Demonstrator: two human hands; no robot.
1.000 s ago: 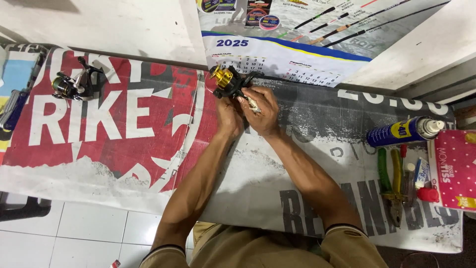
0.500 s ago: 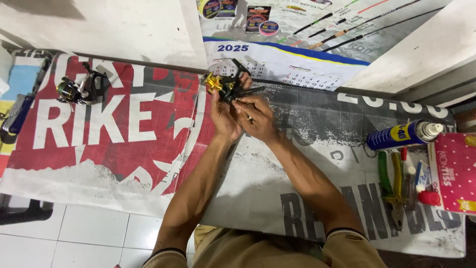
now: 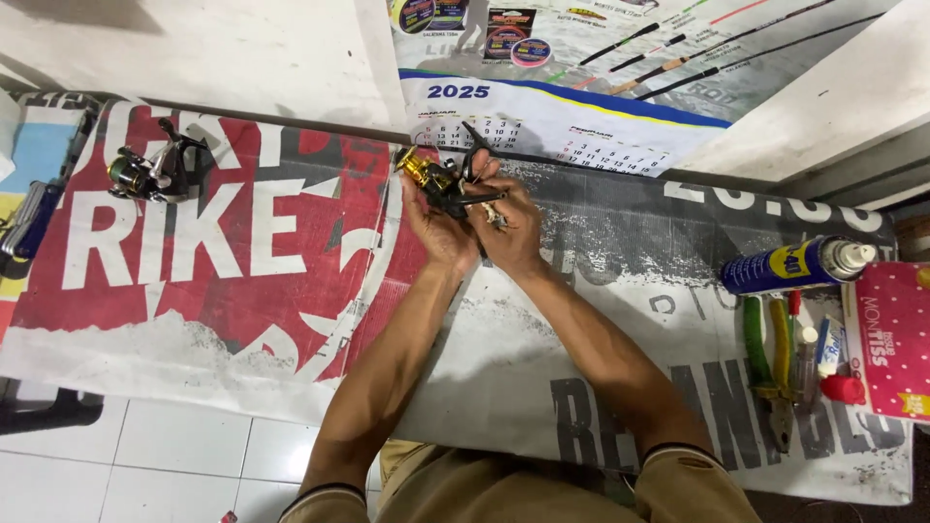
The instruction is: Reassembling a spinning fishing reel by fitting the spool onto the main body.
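Both my hands are raised over the banner-covered table (image 3: 291, 320), gripping a black fishing reel with a gold spool (image 3: 438, 179). My left hand (image 3: 436, 232) cups the reel body from below and the left. My right hand (image 3: 511, 234) holds the reel's right side, fingers by its handle and a small metal part; what the fingertips pinch is too small to tell. The gold spool points up and left.
A second black reel (image 3: 147, 172) lies on the banner at the far left. At the right lie a blue-and-yellow spray can (image 3: 790, 264), green-handled pliers (image 3: 770, 363), small tools and a pink dotted packet (image 3: 889, 334). A calendar (image 3: 542, 121) hangs behind.
My hands and the reel have shifted slightly left and toward me. The reel has been turned, so its gold spool now points up-left.
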